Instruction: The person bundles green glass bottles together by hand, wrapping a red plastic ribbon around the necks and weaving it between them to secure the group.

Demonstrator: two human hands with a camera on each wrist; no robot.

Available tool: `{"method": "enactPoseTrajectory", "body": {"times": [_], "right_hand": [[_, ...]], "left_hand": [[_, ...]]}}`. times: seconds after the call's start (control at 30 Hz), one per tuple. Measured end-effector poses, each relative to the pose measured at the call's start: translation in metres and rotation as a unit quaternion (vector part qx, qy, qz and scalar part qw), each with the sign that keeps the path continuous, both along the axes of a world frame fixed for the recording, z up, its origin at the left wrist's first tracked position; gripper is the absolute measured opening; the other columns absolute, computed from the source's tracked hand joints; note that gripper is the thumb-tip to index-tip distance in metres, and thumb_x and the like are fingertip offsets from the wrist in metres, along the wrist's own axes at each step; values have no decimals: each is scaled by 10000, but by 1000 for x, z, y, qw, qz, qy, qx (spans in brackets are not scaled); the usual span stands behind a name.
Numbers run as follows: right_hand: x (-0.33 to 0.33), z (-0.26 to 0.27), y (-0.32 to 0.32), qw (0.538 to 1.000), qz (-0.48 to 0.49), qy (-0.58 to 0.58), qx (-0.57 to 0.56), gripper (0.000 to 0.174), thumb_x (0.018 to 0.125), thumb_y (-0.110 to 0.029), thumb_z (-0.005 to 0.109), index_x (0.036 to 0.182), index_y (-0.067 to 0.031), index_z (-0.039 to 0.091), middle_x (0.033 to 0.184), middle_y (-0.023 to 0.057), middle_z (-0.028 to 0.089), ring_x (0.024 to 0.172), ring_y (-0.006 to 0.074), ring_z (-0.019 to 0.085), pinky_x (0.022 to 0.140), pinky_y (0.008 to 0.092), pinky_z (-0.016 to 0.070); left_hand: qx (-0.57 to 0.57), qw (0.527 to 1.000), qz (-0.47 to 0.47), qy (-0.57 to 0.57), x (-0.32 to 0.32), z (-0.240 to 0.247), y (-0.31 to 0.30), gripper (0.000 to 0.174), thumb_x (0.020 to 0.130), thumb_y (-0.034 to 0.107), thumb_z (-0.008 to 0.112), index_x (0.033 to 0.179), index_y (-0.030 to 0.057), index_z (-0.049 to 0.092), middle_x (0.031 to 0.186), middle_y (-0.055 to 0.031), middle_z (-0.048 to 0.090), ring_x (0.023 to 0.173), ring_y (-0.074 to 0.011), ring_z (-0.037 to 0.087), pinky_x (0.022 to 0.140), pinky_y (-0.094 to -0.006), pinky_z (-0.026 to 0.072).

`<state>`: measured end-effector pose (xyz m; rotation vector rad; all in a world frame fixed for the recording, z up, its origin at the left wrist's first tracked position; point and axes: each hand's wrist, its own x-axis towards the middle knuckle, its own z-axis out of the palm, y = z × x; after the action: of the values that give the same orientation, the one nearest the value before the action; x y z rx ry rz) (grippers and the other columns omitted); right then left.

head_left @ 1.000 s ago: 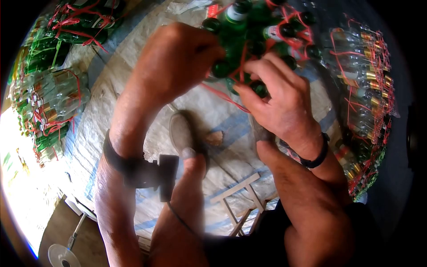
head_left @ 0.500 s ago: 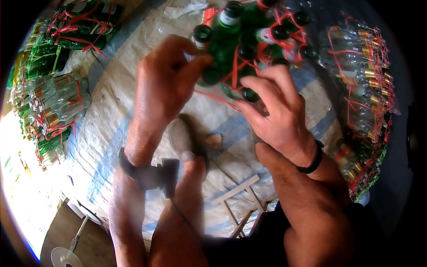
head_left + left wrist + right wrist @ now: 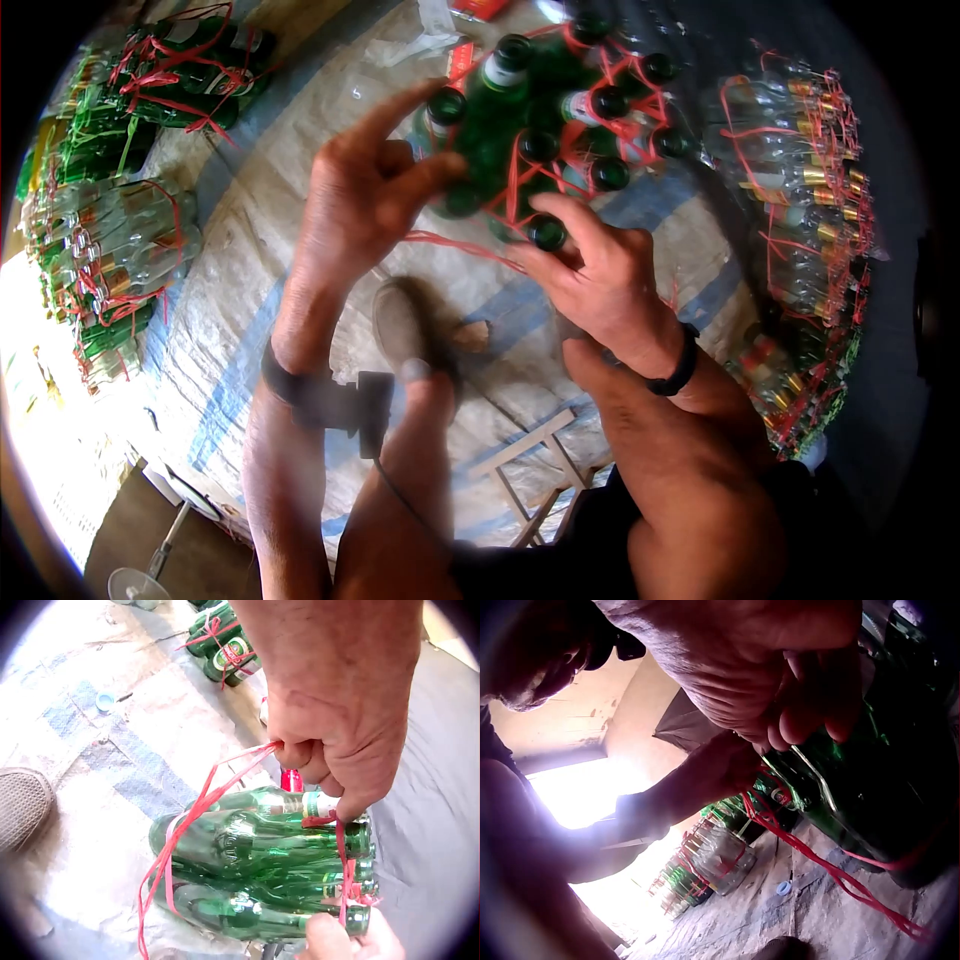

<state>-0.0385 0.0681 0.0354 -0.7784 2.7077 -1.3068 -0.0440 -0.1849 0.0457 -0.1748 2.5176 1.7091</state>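
Note:
A bundle of green glass bottles [image 3: 495,135], bound with red plastic string [image 3: 343,859], stands in front of the person, necks toward the head camera. My left hand [image 3: 365,195] is at its left side, index finger stretched past a bottle neck. In the left wrist view, that hand's curled lower fingers hold red strands [image 3: 210,799], which loop over the bottles; its thumb and index finger are at the band round the necks. My right hand [image 3: 598,275] grips the nearest bottle neck [image 3: 546,232] between thumb and fingers, beside the string.
Tied bundles of clear bottles [image 3: 790,180] line the right side; clear [image 3: 130,235] and green bundles [image 3: 195,75] lie at left. A white and blue sheet [image 3: 260,250] covers the floor. A shoe [image 3: 400,320] and a wooden frame [image 3: 525,440] are below the hands.
My left hand has drawn back from over the bundle to its left side, and its index finger has straightened. My right hand and the bundle have shifted left and toward the person.

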Motion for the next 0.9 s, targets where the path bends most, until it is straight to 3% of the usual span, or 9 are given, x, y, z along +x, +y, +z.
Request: {"method": "enactPoseTrajectory", "body": {"times": [0.17,0.53,0.77,0.9], "right_hand": [[-2,-1,1,1000,9,10,5,420,848,-162,919,1189,-85,685,902,143,752,716,370,738,607,428,574],[-15,1,8,996,58,63,34,332,866,-164,880,1129,-83,694,825,140,735,700,367,729,592,446,551],[-32,10,27,992,109,56,38,336,830,-119,888,1106,-73,702,815,128,729,671,357,718,578,435,545],[-57,24,42,980,171,65,79,387,776,-102,912,1107,-74,712,848,127,742,727,364,723,640,452,549]], "left_hand": [[16,1000,-5,-21,1,-3,-3,686,970,151,868,1592,68,591,635,100,417,640,-19,364,618,-219,318],[7,999,-29,-43,-2,2,-7,703,957,189,887,1573,24,591,624,84,418,635,-33,365,604,-247,319],[-37,999,0,-31,15,10,5,671,926,216,913,1511,19,650,609,70,379,604,-39,354,558,-267,308],[-30,998,50,-15,40,6,26,654,914,203,926,1481,2,668,621,66,352,599,-36,351,545,-256,302]]}}
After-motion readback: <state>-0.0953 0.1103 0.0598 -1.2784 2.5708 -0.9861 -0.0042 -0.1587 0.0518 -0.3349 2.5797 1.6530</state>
